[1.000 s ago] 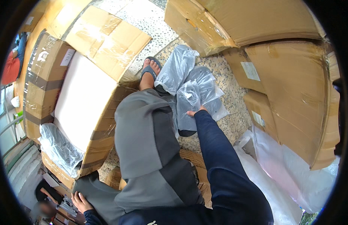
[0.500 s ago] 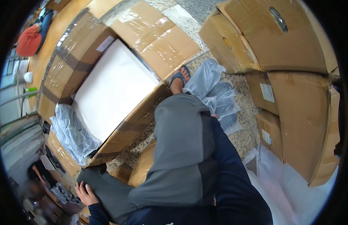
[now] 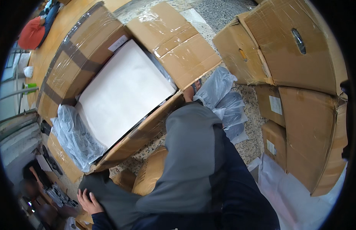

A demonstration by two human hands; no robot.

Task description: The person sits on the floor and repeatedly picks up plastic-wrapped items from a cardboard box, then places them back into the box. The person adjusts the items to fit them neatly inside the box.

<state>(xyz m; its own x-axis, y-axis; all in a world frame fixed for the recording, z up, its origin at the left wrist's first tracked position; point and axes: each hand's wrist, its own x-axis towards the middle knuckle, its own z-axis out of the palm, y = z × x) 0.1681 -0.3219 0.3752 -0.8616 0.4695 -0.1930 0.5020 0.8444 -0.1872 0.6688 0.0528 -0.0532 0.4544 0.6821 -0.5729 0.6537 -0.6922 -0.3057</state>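
Note:
My left hand [image 3: 90, 201] lies on my left knee with its fingers spread and nothing in it. My right arm, in a dark blue sleeve [image 3: 239, 172], reaches down past my right knee toward clear plastic bags [image 3: 229, 105] with dark things inside. That hand is hidden behind the knee, so whether it touches a bag cannot be seen. In front of me stands an open cardboard box [image 3: 143, 134] with a white sheet [image 3: 124, 92] covering its contents. A bluish plastic-wrapped bundle [image 3: 76, 138] sits at the box's left end.
Large cardboard boxes [image 3: 308, 126] are stacked on the right. A flap of the open box [image 3: 178, 46] extends over the speckled floor [image 3: 252, 103]. White plastic sheeting [image 3: 289, 195] lies at lower right. A smaller carton [image 3: 151, 170] is beside my legs. People are at far left, one in a red top [image 3: 31, 33].
The view has shifted slightly, and the open box appears a little farther right. Fingertips showing beside my right knee before are now hidden. My left hand stays on the knee.

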